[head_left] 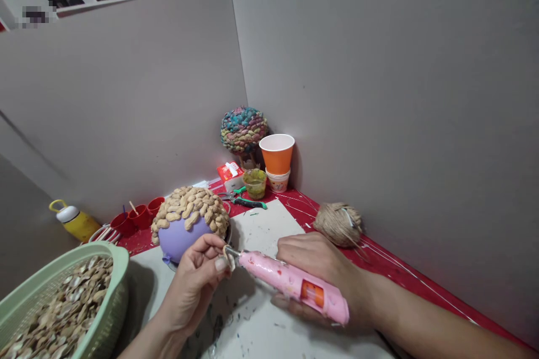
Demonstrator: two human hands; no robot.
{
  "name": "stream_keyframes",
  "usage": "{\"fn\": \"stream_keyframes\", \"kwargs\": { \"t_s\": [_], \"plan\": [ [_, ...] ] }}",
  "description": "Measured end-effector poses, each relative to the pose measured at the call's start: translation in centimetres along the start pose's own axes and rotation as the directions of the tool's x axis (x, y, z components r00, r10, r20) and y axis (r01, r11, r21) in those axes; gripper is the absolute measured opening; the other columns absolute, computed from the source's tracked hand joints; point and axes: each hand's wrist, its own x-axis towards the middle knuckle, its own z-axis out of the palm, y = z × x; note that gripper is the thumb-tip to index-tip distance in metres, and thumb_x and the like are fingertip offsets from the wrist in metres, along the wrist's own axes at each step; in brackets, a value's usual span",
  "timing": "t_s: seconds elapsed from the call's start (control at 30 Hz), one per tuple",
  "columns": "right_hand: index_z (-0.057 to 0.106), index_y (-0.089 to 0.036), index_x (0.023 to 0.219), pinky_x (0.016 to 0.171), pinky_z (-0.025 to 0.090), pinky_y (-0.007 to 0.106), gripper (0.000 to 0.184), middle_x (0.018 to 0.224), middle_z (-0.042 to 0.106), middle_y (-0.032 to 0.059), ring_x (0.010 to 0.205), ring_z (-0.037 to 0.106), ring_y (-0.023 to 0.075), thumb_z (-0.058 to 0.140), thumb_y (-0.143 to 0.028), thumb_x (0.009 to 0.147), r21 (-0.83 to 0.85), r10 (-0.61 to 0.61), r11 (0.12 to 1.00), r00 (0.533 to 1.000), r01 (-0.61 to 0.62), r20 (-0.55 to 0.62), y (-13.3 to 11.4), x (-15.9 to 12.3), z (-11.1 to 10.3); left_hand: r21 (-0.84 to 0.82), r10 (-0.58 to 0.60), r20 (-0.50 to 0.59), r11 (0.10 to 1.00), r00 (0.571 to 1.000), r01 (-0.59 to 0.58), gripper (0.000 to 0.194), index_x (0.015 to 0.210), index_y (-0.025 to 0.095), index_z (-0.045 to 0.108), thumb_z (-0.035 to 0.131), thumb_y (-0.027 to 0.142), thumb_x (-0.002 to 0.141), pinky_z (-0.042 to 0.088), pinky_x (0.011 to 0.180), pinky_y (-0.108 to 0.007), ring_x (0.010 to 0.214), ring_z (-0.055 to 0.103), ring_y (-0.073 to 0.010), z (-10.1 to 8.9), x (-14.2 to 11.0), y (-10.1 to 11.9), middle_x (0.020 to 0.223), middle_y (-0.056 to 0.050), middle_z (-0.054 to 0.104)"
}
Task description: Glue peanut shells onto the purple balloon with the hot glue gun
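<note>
My right hand grips a pink glue gun, its nozzle pointing left. The nozzle tip meets a peanut shell pinched between the thumb and fingers of my left hand. Just behind my left hand sits a purple balloon, its top covered with glued peanut shells. Both hands hover over a white, paint-stained board.
A green basket of peanut shells stands at the lower left. Behind are red cups, a yellow bottle, pliers, an orange cup, a small green pot, a colourful ball ornament and a twine ball. Walls close the corner.
</note>
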Motion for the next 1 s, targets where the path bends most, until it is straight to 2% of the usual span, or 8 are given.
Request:
{"fn": "stream_keyframes", "kwargs": {
  "t_s": [0.37,0.63,1.0],
  "plan": [
    [0.042,-0.021,0.073,0.054,0.028,0.027,0.039,0.062,0.050,-0.0016,0.054,0.045,0.0128,0.043,-0.051,0.098,-0.064,0.026,0.998,0.999,-0.023,0.042,0.44,-0.51,0.31,-0.021,0.005,0.033,1.000,0.999,-0.004,0.025,0.089,0.017,0.067,0.083,0.018,0.069,0.047,0.064,-0.019,0.065,0.058,-0.0086,-0.46,0.14,-0.19,0.074,0.000,0.066],
    [0.041,-0.021,0.070,0.051,0.026,0.027,0.040,0.059,0.044,-0.0034,0.051,0.040,0.0120,0.043,-0.051,0.097,-0.039,0.047,0.998,0.998,-0.045,0.041,0.04,-0.16,0.03,-0.045,0.017,0.025,0.999,1.000,-0.016,0.027,0.090,0.017,0.066,0.083,0.017,0.069,0.048,0.065,-0.019,0.065,0.059,-0.0086,-0.26,0.03,0.04,0.074,0.000,0.066],
    [0.046,-0.020,0.069,0.051,0.028,0.027,0.044,0.059,0.048,-0.0021,0.051,0.042,0.0119,0.041,-0.053,0.097,-0.046,0.063,0.997,0.997,-0.061,0.050,0.03,-0.08,-0.15,-0.059,0.029,0.038,0.998,0.999,-0.027,0.027,0.091,0.018,0.065,0.082,0.016,0.070,0.049,0.068,-0.021,0.067,0.060,-0.0092,-0.62,0.11,-0.02,0.076,0.000,0.066]
  ]
}}
